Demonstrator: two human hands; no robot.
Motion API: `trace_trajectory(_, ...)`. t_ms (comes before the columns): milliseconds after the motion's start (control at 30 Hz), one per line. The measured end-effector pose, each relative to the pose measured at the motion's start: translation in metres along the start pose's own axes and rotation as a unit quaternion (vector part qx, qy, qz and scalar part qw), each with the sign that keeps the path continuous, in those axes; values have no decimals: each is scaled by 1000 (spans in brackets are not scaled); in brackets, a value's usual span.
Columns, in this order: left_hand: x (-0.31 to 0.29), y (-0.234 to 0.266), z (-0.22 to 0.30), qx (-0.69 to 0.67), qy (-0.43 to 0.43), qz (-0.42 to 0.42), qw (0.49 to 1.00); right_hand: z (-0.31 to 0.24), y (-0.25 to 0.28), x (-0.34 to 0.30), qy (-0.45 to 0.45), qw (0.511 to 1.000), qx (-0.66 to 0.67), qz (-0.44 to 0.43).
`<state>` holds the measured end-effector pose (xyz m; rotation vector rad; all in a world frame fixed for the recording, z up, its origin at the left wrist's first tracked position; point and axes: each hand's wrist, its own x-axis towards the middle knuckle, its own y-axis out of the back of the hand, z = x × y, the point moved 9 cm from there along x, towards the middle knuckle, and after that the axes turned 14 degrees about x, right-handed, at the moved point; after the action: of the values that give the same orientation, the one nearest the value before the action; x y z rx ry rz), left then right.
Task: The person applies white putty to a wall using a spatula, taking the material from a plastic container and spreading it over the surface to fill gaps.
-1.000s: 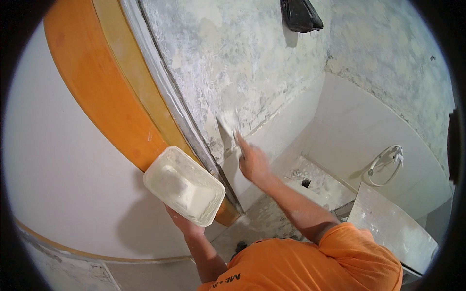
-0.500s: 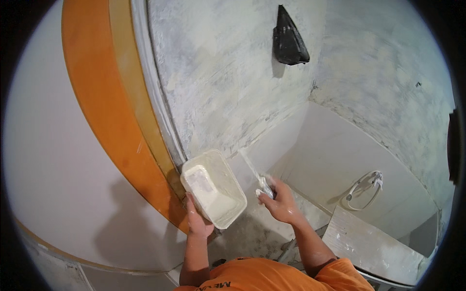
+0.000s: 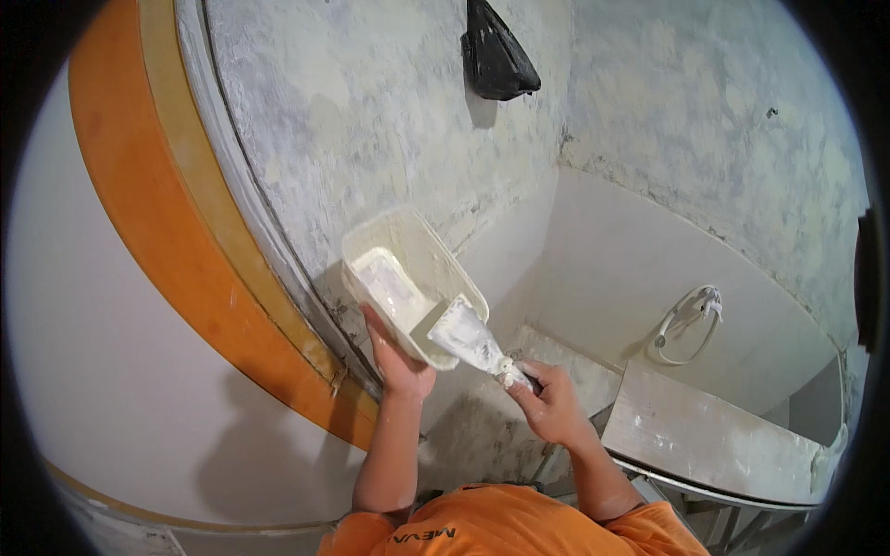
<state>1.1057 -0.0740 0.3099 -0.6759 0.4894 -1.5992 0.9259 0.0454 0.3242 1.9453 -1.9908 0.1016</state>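
Scraper (image 3: 482,348) slanted up-left from the right hand (image 3: 554,406), whose fingers were clamped on the handle, blade (image 3: 461,328) over the near end of the tub (image 3: 426,264). Left hand (image 3: 400,369), nearer the tub, had its fingers clamped along the lower left side.

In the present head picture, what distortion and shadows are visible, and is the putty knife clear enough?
Head view: dark corners, the orange board bowing in a curve; head view: soft shadow on the white panel, another below the black plastic bag; head view: the outline of the putty knife is clear.
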Motion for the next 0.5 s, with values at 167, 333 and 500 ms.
trace_trajectory(167,8,3,15,26,2,26,999,6,16,-13,-17,1000,-6,6)
trace_trajectory(333,11,21,24,5,-42,-52,998,-2,34,-23,-90,989,-109,50)
trace_trajectory(500,16,40,20,4,9,-95,995,-14,35,-16,-28,993,-20,114)
